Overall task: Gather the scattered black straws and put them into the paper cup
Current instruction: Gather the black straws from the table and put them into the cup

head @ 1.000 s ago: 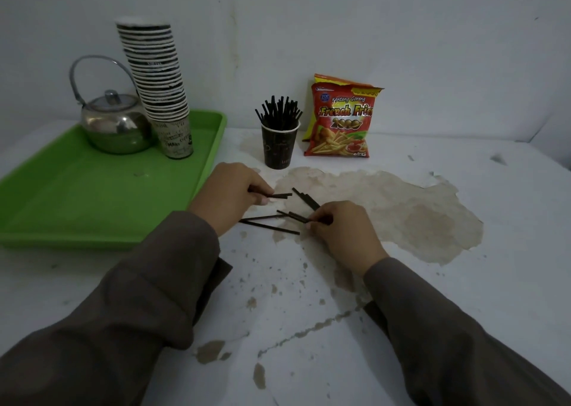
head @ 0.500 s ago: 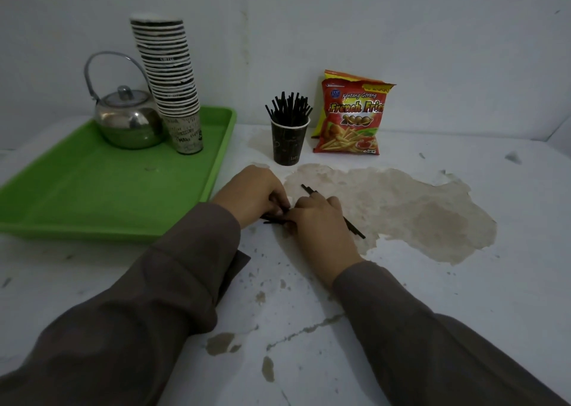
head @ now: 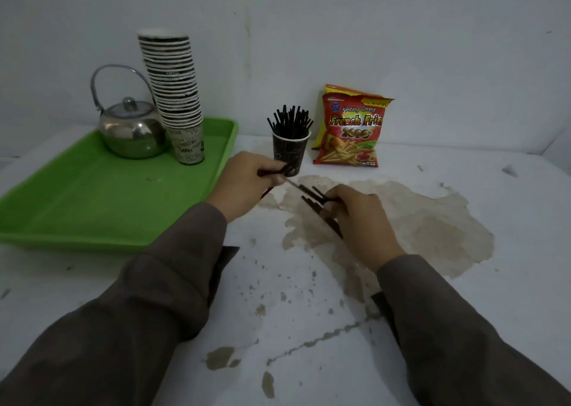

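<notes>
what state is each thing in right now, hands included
left hand: raised, gripping a few black straws
right hand: on the table, gripping a bunch of straws
paper cup: upright, already holding many straws
cup stack: upright on the green tray
kettle: lid on, handle up
snack bag: upright, looks sealed

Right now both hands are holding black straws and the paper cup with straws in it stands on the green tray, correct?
Not quite. The head view shows the paper cup standing on the white table, right of the green tray, beside the snack bag. The rest holds: the left hand and right hand both hold black straws.
</notes>
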